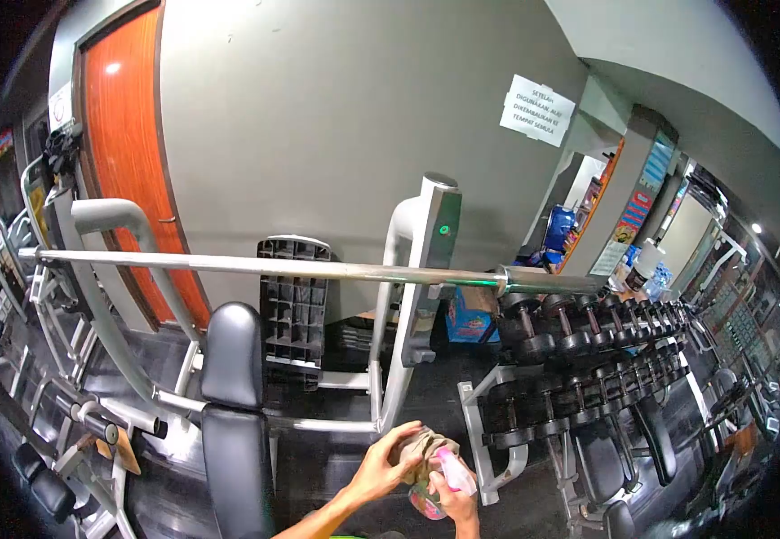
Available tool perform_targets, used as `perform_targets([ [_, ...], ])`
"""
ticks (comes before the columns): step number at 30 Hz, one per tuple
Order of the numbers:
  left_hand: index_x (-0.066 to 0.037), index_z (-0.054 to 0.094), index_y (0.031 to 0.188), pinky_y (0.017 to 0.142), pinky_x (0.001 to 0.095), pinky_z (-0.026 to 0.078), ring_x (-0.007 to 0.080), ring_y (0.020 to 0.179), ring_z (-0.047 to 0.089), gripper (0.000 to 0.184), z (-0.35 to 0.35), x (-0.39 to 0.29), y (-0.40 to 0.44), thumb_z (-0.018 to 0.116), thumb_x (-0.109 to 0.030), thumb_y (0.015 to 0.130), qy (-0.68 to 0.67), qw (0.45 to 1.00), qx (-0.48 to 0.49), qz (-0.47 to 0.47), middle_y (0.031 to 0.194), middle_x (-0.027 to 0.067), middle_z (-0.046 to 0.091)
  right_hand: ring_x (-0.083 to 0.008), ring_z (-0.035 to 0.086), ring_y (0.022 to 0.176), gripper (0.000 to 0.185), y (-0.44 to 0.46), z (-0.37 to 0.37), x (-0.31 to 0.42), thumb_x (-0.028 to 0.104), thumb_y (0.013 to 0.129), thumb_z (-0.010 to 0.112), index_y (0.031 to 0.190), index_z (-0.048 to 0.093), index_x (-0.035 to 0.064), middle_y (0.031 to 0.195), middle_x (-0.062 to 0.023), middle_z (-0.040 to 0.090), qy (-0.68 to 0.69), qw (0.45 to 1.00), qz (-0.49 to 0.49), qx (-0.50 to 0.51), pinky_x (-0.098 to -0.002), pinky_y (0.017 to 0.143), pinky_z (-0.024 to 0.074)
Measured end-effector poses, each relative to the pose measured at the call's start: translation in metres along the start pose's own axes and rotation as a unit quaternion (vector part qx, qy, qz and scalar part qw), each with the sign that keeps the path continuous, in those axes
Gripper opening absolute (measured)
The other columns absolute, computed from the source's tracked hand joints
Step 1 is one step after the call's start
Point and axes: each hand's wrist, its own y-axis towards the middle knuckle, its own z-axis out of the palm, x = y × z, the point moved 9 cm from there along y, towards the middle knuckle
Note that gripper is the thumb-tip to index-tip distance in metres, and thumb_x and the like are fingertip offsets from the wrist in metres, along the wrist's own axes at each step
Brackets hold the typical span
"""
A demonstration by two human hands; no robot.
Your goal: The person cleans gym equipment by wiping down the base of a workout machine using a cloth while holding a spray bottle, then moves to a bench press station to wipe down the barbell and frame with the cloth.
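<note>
Low in the middle of the head view, my left hand [385, 464] is closed around a crumpled beige cloth [422, 452]. Right beside it, my right hand [454, 499] grips a spray bottle [429, 503] by its neck, below a pink and white spray head [452, 467]. Cloth and spray head are close together, and I cannot tell whether they touch. Part of the bottle's body is hidden behind my fingers. Beyond my hands, a long metal barbell [309, 268] lies across the rack above a black padded bench [233, 359].
Grey rack uprights [413, 296] stand ahead and to the left. On the right is a two-tier rack of dumbbells [579, 332]. A black step platform [293, 310] leans on the wall, with a blue box [471, 316] nearby. An orange door [129, 135] is at back left.
</note>
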Motion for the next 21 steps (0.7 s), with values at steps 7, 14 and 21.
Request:
perform_targets([
  [7, -0.005, 0.036, 0.138, 0.107, 0.0469, 0.029, 0.0437, 0.131, 0.030, 0.081, 0.032, -0.051, -0.052, 0.074, -0.024, 0.070, 0.295, 0.928, 0.128, 0.187, 0.139, 0.0260, 0.031, -0.0123, 0.058, 0.079, 0.037, -0.003, 0.009, 0.034, 0.007, 0.083, 0.064, 0.117, 0.054, -0.0008, 0.105, -0.0077, 0.058, 0.026, 0.993, -0.021, -0.109, -0.0252, 0.066, 0.0508],
  [14, 0.000, 0.030, 0.139, 0.105, 0.0507, 0.029, 0.0491, 0.129, 0.029, 0.090, 0.005, -0.043, -0.049, 0.075, -0.025, 0.065, 0.278, 0.941, 0.120, 0.150, 0.140, 0.0322, 0.025, -0.0237, 0.052, 0.101, 0.055, 0.001, 0.054, 0.068, 0.030, 0.082, 0.071, 0.121, 0.047, -0.0007, 0.112, -0.0128, 0.051, 0.001, 0.987, -0.111, -0.117, -0.0359, 0.087, 0.0427],
  [21, -0.003, 0.037, 0.131, 0.099, 0.0501, 0.033, 0.0439, 0.124, 0.035, 0.083, -0.033, -0.063, -0.032, 0.076, -0.019, 0.059, 0.290, 0.940, 0.085, 0.159, 0.132, 0.0255, 0.036, -0.0259, 0.048, 0.106, 0.069, 0.017, 0.091, 0.109, 0.046, 0.081, 0.068, 0.124, 0.043, -0.0016, 0.113, -0.0132, 0.049, -0.028, 0.985, -0.120, -0.122, -0.0387, 0.091, 0.0393],
])
